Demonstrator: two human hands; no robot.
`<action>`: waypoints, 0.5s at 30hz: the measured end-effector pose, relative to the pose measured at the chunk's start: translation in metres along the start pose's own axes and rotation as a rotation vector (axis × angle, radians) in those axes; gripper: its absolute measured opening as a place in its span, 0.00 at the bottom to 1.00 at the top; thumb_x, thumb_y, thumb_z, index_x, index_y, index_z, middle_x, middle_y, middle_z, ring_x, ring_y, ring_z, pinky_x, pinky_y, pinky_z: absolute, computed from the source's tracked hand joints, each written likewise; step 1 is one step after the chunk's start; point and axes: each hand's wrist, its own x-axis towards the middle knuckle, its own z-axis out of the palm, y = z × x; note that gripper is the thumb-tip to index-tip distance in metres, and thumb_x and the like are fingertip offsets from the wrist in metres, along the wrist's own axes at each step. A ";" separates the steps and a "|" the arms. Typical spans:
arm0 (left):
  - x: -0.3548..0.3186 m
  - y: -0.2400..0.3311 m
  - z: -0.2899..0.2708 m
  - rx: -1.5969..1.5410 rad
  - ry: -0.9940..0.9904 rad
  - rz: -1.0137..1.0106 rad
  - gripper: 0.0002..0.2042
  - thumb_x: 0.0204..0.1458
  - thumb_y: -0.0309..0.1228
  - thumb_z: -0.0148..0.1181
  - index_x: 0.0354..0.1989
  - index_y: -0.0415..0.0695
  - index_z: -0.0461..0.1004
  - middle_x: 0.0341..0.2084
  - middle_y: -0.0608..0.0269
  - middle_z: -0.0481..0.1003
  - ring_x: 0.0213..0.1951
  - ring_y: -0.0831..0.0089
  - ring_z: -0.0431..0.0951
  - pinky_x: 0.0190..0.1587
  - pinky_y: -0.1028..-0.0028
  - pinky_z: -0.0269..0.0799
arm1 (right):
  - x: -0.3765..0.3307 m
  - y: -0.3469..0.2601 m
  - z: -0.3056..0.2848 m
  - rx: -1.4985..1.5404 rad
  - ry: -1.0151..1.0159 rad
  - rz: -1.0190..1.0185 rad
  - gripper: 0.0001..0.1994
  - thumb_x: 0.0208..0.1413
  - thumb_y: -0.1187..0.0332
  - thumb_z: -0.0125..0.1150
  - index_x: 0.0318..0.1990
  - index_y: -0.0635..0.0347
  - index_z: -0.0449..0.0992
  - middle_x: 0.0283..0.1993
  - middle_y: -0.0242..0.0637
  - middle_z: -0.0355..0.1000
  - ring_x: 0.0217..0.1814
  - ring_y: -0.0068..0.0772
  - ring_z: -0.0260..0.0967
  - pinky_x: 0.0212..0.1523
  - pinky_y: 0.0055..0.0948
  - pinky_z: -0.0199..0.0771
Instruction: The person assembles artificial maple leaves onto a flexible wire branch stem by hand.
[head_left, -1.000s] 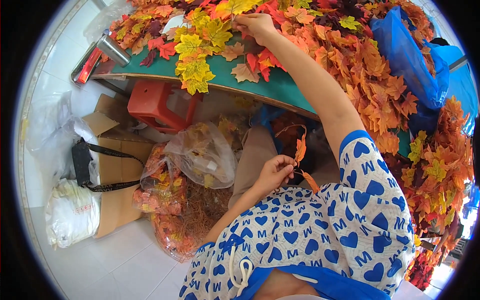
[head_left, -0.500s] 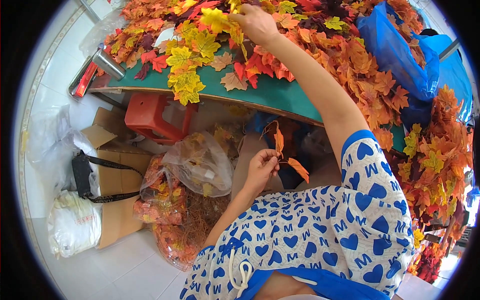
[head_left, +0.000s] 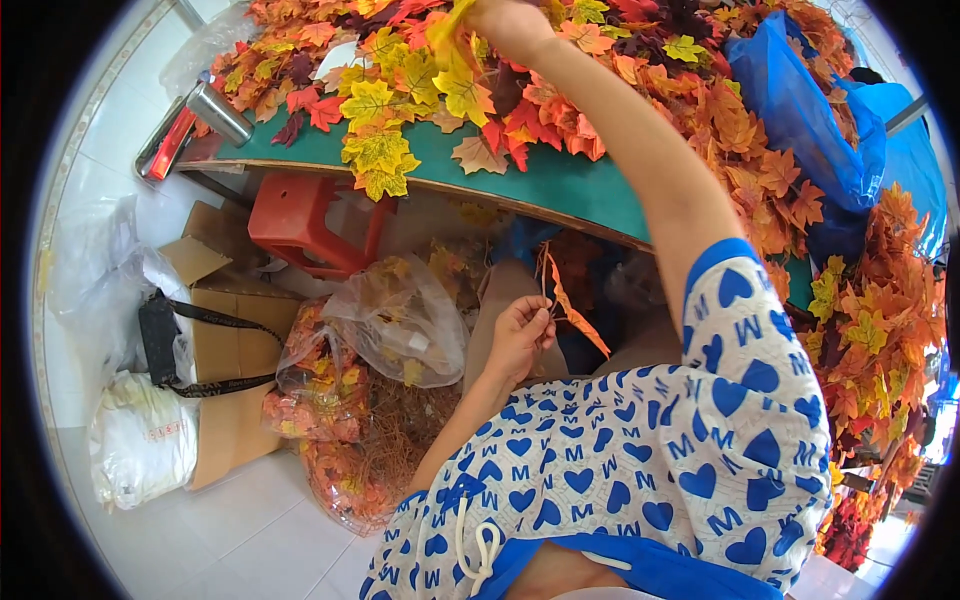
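At the top of the frame, the right hand (head_left: 510,25) has lifted a pinched yellow leaf (head_left: 450,35) off the table (head_left: 560,185), while the left hand (head_left: 520,335) at centre keeps gripping an orange leaf stem (head_left: 570,310).

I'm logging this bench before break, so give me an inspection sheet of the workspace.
Surface: green table, heaped with leaves.
Job's things: yellow leaf on the pile; orange leaf stem below the table edge.
Clutter: clear bag of leaves, cardboard box, red stool, blue bag.
Grips: right hand pinches the yellow leaf; left hand pinches the stem.
Cables: nothing seen.
Surroundings: white tiled floor.
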 end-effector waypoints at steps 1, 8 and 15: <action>0.004 -0.001 -0.001 -0.003 -0.013 -0.014 0.05 0.57 0.25 0.52 0.40 0.39 0.68 0.24 0.66 0.68 0.24 0.80 0.68 0.23 0.83 0.65 | -0.002 0.008 0.011 -0.173 -0.245 -0.208 0.12 0.48 0.73 0.55 0.41 0.49 0.73 0.37 0.36 0.76 0.34 0.39 0.75 0.35 0.36 0.76; 0.001 -0.012 -0.007 -0.018 0.006 -0.022 0.05 0.57 0.25 0.51 0.41 0.39 0.68 0.23 0.66 0.68 0.23 0.81 0.67 0.22 0.84 0.63 | 0.034 0.001 -0.087 -0.388 -0.562 0.316 0.19 0.55 0.63 0.53 0.55 0.52 0.67 0.52 0.42 0.66 0.48 0.39 0.68 0.40 0.36 0.71; 0.009 0.004 0.001 0.002 0.006 -0.046 0.08 0.57 0.24 0.51 0.44 0.39 0.68 0.23 0.67 0.67 0.23 0.82 0.66 0.21 0.84 0.62 | -0.015 0.042 -0.030 -0.356 -0.511 0.259 0.19 0.51 0.67 0.54 0.52 0.46 0.63 0.44 0.40 0.71 0.36 0.39 0.73 0.31 0.35 0.73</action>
